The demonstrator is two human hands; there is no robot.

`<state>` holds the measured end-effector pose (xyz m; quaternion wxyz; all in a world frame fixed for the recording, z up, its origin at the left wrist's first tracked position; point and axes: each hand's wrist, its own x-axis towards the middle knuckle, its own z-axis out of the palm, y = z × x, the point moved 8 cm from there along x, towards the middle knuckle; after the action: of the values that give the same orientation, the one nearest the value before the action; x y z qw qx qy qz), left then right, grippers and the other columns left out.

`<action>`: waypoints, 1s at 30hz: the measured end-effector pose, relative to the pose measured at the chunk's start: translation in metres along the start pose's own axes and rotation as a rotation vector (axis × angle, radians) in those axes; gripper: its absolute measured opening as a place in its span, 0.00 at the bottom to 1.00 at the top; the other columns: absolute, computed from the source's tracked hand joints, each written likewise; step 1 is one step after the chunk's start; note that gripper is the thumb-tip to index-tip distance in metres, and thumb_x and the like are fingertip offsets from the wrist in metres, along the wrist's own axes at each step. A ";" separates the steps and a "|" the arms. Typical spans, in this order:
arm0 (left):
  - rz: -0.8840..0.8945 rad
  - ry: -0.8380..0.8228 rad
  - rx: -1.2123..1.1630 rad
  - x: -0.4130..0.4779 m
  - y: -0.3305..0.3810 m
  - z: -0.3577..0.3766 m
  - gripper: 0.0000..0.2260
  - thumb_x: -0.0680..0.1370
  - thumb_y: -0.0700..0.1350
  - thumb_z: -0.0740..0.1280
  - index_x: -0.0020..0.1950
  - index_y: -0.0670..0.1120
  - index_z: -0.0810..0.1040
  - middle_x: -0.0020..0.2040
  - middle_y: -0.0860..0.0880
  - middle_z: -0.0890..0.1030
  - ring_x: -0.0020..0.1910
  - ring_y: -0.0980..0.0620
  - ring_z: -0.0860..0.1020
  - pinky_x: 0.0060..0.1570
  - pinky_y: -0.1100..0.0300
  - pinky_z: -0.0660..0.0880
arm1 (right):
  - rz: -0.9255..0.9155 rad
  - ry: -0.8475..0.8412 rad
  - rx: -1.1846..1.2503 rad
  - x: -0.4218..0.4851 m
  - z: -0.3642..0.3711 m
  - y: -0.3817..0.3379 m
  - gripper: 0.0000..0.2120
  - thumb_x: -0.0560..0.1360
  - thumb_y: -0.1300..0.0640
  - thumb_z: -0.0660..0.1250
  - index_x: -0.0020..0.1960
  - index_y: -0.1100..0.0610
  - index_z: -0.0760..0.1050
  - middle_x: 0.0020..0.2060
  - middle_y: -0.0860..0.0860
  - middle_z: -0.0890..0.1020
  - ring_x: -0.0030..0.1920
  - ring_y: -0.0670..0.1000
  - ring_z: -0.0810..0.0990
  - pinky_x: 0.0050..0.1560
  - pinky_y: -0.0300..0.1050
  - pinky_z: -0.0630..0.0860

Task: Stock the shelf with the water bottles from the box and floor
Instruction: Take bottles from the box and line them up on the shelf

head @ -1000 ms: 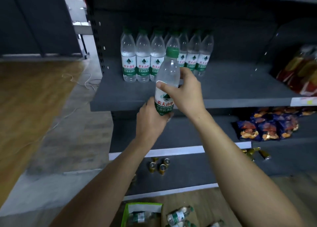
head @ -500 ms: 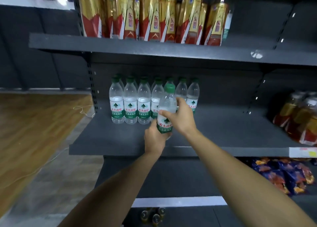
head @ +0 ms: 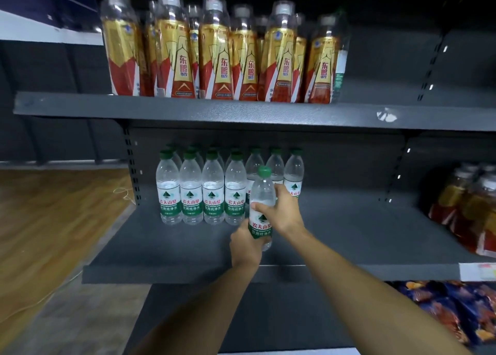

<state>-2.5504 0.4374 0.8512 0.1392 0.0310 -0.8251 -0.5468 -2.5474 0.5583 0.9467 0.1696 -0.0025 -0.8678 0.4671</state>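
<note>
A green-capped water bottle point(head: 261, 209) is gripped upright over the shelf point(head: 349, 233) by both hands: left hand point(head: 245, 247) at its base, right hand point(head: 284, 212) round its middle.

Both hands gripping a clear plastic green-capped water bottle point(head: 261, 209), left hand point(head: 245, 244) low, right hand point(head: 284, 209) mid-body, above dark grey metal shelf point(head: 349, 236), beside standing row of matching bottles point(head: 202, 190)

Gold-and-red drink bottles point(head: 222, 53) stand in a row across the upper middle of the frame (clear caps on top). Orange-and-blue snack bags point(head: 451, 309) lie lower right; wooden floor point(head: 53, 220) fills the left.
</note>
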 end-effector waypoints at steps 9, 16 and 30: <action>-0.046 0.137 -0.013 0.000 -0.015 0.006 0.20 0.62 0.42 0.80 0.51 0.43 0.80 0.49 0.45 0.81 0.48 0.45 0.80 0.49 0.51 0.77 | -0.083 -0.024 -0.086 0.015 -0.013 -0.013 0.33 0.69 0.55 0.78 0.70 0.58 0.70 0.63 0.52 0.78 0.61 0.53 0.78 0.57 0.42 0.76; -0.040 0.140 -0.026 0.012 -0.016 0.011 0.18 0.63 0.42 0.80 0.50 0.43 0.80 0.48 0.46 0.81 0.47 0.45 0.80 0.48 0.51 0.77 | -0.125 -0.032 -0.113 0.024 -0.010 -0.016 0.32 0.71 0.58 0.76 0.72 0.58 0.68 0.66 0.54 0.76 0.63 0.54 0.76 0.60 0.42 0.74; -0.097 0.146 0.006 0.056 -0.024 0.026 0.18 0.64 0.44 0.80 0.50 0.44 0.79 0.50 0.47 0.82 0.49 0.46 0.80 0.51 0.48 0.78 | -0.140 -0.045 -0.161 0.071 0.013 -0.002 0.32 0.73 0.54 0.74 0.73 0.59 0.65 0.68 0.55 0.72 0.68 0.55 0.72 0.69 0.51 0.69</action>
<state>-2.6133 0.4395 0.8308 0.1721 0.1112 -0.8118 -0.5468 -2.6181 0.5581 0.9622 0.1815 0.0549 -0.9042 0.3828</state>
